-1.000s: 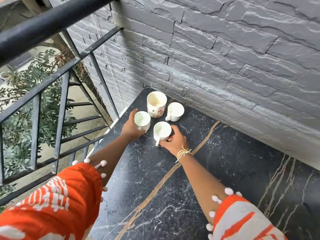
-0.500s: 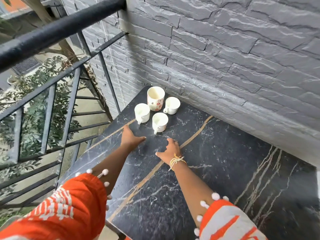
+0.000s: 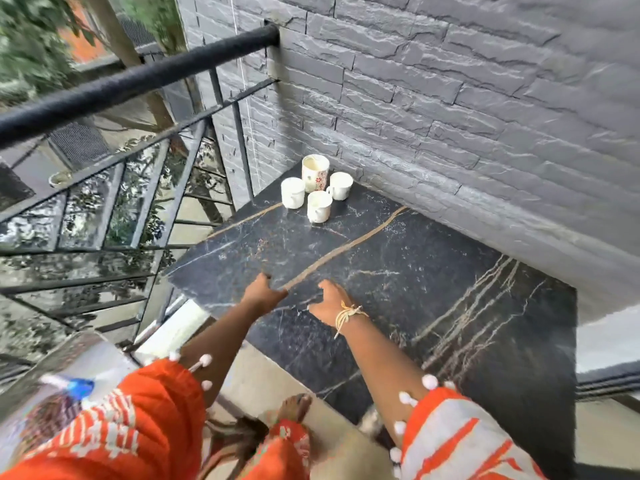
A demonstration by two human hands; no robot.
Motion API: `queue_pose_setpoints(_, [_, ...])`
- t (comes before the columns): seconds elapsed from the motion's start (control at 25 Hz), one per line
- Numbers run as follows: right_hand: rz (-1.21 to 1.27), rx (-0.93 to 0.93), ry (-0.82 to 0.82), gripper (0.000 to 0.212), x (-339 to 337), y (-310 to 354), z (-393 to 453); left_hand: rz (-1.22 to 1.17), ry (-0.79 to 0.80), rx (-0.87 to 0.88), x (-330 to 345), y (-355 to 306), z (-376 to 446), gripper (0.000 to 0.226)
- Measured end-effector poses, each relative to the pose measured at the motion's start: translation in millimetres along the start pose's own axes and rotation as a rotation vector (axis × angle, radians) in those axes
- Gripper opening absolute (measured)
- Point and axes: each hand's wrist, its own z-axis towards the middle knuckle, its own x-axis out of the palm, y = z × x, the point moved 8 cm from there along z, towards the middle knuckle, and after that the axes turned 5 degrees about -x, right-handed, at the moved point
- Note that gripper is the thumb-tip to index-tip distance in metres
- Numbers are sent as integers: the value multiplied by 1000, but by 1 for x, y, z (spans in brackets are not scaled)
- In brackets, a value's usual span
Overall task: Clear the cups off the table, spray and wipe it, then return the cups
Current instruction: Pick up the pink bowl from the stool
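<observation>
Simply four pale cups [image 3: 318,190], clustered.

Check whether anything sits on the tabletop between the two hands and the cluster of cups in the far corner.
Nothing visible does. Only bare dark marble table lies between the left hand, the right hand and the four cups by the wall. Both hands are empty.

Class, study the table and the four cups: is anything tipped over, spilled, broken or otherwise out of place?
Nothing stands out. All four cups stand upright, bunched in the far corner of the table by the wall. No spill or crack shows. Both the left hand and right hand hold nothing.
</observation>
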Motion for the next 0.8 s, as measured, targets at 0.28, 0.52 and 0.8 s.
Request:
queue_pose_setpoints(0.28, [22,-40,72,40,52,16,-73,-8,-19,3,-10,56,-81,53])
queue_pose_setpoints(0.52, [48,-23,89,21,122,29,-109,-19,-26,-44,-21,151,-105,44])
queue_pose_setpoints(0.8, [93,108,250,31,283,36,-158,75,-6,-175,-25,332,-141,39])
